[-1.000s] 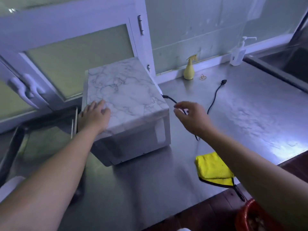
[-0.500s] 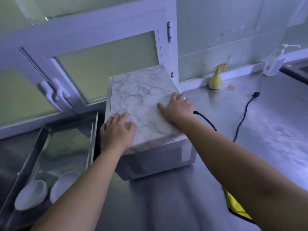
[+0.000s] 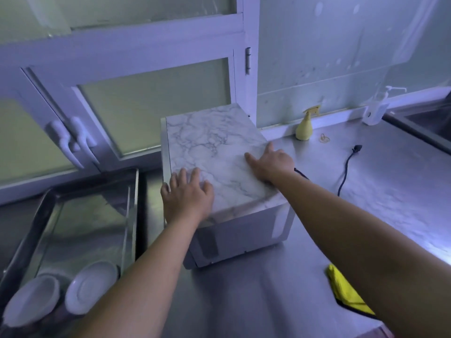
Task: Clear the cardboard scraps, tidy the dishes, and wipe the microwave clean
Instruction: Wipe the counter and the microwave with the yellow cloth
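My right forearm hides part of the yellow cloth (image 3: 346, 293) and the near right corner of the microwave (image 3: 214, 152). The microwave is a box with a smooth marble-patterned top, standing on the brushed steel counter (image 3: 244, 301) against the window frame, its top running away from me toward the wall. My left hand (image 3: 186, 196) and right hand (image 3: 271, 162) lie flat on that top, fingers straight, grasping nothing.
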{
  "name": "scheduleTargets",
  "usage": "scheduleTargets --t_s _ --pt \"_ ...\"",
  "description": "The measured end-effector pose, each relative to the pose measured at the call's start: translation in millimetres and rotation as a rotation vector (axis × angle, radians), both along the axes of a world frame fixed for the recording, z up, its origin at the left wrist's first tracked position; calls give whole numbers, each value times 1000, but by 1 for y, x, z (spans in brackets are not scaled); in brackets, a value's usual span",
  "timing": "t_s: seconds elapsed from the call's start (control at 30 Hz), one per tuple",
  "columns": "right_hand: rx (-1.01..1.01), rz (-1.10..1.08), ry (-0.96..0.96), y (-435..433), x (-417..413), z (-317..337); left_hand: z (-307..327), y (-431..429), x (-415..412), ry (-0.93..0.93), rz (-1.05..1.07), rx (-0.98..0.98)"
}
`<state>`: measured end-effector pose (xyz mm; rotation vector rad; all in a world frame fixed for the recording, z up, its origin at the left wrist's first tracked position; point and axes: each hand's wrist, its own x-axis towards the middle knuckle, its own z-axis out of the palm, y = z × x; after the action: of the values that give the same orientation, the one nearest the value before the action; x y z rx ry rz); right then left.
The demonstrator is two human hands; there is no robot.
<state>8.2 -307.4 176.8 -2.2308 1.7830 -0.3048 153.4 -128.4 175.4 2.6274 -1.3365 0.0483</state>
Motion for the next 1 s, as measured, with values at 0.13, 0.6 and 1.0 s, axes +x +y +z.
scheduleTargets --t_s 0.13,0.6,1.0 --pt "2 -13 30 7 -1 6 -1 0 2 33 -19 9" --pt "73 -377 -110 128 -38 7 -2 8 47 80 -458 -25" --pt "33 -189 89 196 -39 -3 7 0 66 274 -596 -134"
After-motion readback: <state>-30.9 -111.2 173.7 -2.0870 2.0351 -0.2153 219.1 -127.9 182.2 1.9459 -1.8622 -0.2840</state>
